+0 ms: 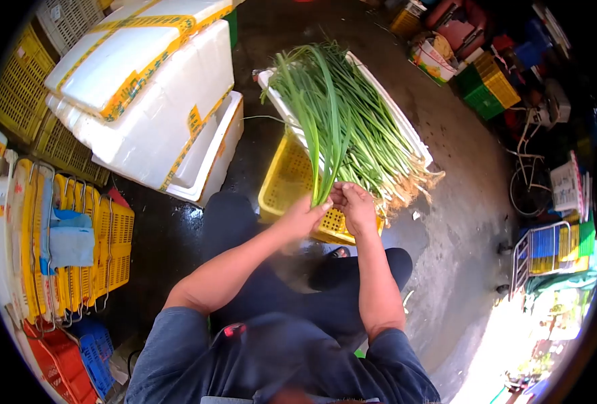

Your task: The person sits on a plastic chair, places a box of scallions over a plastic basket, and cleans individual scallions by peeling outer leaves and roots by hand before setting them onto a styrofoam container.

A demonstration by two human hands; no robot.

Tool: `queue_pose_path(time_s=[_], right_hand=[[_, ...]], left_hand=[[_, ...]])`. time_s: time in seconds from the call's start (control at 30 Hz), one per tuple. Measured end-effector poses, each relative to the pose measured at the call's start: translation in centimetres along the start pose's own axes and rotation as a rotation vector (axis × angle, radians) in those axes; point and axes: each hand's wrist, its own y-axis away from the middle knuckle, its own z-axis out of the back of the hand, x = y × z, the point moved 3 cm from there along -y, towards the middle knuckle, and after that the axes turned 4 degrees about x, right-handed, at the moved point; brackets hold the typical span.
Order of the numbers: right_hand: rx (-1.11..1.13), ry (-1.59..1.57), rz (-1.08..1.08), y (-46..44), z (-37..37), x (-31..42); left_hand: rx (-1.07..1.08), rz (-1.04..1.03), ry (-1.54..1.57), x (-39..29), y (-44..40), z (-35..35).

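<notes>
A few long green stalks [320, 128] rise from my left hand [302, 219], whose fingers are closed round their lower ends. Right beside it, my right hand [355, 205] has its fingers bent together near the stalk ends; what they pinch, if anything, is too small to make out. Beyond my hands, a pile of green stalks with pale, hairy roots [379, 135] lies on a white foam tray [416, 145]. The roots point towards the lower right. A yellow perforated crate [285, 178] stands under the tray's near left side.
White foam boxes with yellow tape [150, 101] are stacked at the left. Yellow crates [113, 236] and a red crate [59, 363] stand at the lower left. A green and yellow crate [487, 87] and a metal cart [544, 252] are at the right. The floor looks wet.
</notes>
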Motion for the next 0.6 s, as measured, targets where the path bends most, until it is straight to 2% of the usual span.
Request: queue_pose_path(time_s=[0.07,0.13,0.23,0.33,0.4,0.47,0.5,0.6], right_hand=[[0.033,-0.189,0.024,1.2,0.2,2.5],[0.075,-0.276,0.085,1.7,1.4,3.3],[0.023,-0.459,0.166,3.1,2.1,5.8],[0.242,-0.733,0.181,4.2,4.4,7.6],[0.227,-0.726,0.248,5.0,4.9,8.9],[0.209,-0.694,0.323,5.7,5.5,9.5],[0.129,-0.647,0.342,6.4,5.3,10.1],[0.104,-0.484,0.296,6.8,5.4,8.9]], left_hand=[[0.083,0.009,-0.027,1.4,-0.4,-0.5],[0.137,0.204,-0.100,-2.8,1.4,-1.3],[0.249,0.091,-0.097,-3.9,1.2,-2.2],[0.266,0.118,-0.144,-6.7,1.1,-2.8],[0.326,0.142,-0.177,-9.5,0.5,-2.9],[0.320,0.278,-0.094,-12.8,0.7,-2.7],[0.336,0.271,-0.030,-14.7,0.9,-2.6],[0.263,0.233,-0.085,-20.6,2.6,-1.3]])
